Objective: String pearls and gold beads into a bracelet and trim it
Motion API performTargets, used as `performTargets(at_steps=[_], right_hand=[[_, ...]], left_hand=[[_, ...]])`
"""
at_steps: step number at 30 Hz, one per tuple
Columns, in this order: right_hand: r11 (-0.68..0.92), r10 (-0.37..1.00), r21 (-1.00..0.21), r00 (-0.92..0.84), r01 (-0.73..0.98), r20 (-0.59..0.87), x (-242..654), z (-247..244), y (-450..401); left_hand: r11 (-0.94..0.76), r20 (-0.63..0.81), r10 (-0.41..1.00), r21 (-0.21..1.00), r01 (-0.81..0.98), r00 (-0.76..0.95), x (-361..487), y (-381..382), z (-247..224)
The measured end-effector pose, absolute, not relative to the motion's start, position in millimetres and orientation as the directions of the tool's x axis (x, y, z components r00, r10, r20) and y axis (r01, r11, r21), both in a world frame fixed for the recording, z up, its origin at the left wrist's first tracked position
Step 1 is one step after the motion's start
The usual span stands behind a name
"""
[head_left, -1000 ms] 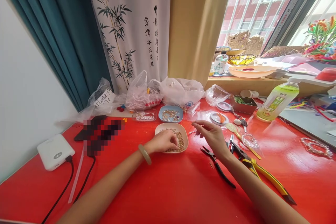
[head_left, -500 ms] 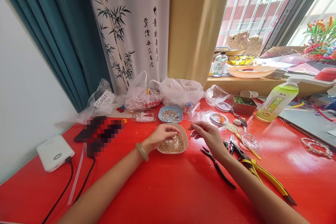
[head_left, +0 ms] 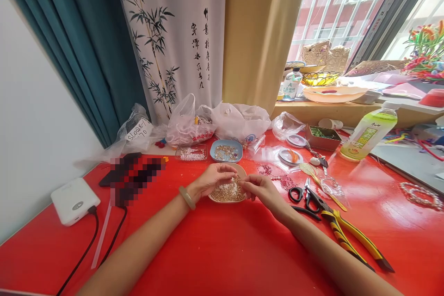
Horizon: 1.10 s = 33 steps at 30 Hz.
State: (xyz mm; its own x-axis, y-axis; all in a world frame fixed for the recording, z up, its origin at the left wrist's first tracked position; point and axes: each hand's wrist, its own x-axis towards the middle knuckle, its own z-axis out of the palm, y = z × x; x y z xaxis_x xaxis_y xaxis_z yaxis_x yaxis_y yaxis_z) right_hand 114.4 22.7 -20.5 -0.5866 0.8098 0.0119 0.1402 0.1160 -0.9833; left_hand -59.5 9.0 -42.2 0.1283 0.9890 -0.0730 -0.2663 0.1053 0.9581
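Note:
My left hand (head_left: 215,178) is over the left side of a cream tray (head_left: 227,201) of gold and white beads (head_left: 227,192). Its thumb and fingers are curled together in a pinch; what lies between them is too small to make out. My right hand (head_left: 258,189) is at the tray's right rim, thumb and forefinger pinched close to the left fingertips. Whatever it grips is also too fine to name. A jade-coloured bangle (head_left: 188,198) circles the left wrist. Behind the tray sits a blue dish (head_left: 226,159) with mixed beads.
Yellow-handled cutters (head_left: 357,236), scissors (head_left: 307,196) and black-handled pliers (head_left: 307,213) lie around my right forearm. A clear box (head_left: 191,152) of pearly beads and plastic bags (head_left: 241,122) line the back. A drink bottle (head_left: 368,132) stands right; a white device (head_left: 75,202) lies left.
My right hand has moved left and slightly down, from beyond the tray to its right rim, uncovering pink-red beads and the scissors. The left hand has hardly moved.

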Motion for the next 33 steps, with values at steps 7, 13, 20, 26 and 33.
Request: performTargets(at_steps=[7,13,20,26,33], right_hand=[[0.149,0.892,-0.985,-0.441,0.083,0.098,128,-13,39],[0.161,0.942,-0.987,-0.300,0.019,0.148,138,-6,49],[0.156,0.943,-0.988,-0.295,-0.018,0.154,138,-6,49],[0.089,0.938,-0.994,-0.329,-0.070,0.108,138,-7,48],[0.099,0.936,-0.986,-0.324,-0.137,0.139,138,-8,47]], left_hand=[[-0.050,-0.023,0.981,0.928,0.370,0.193,-67,13,-42],[-0.059,-0.031,0.980,0.898,0.435,0.197,-75,16,-36],[-0.061,0.080,0.996,0.930,0.363,-0.036,-90,24,-26],[-0.142,0.236,0.962,0.860,0.490,-0.136,-106,41,-20],[-0.089,0.251,0.960,0.691,0.717,-0.122,-116,77,-8]])
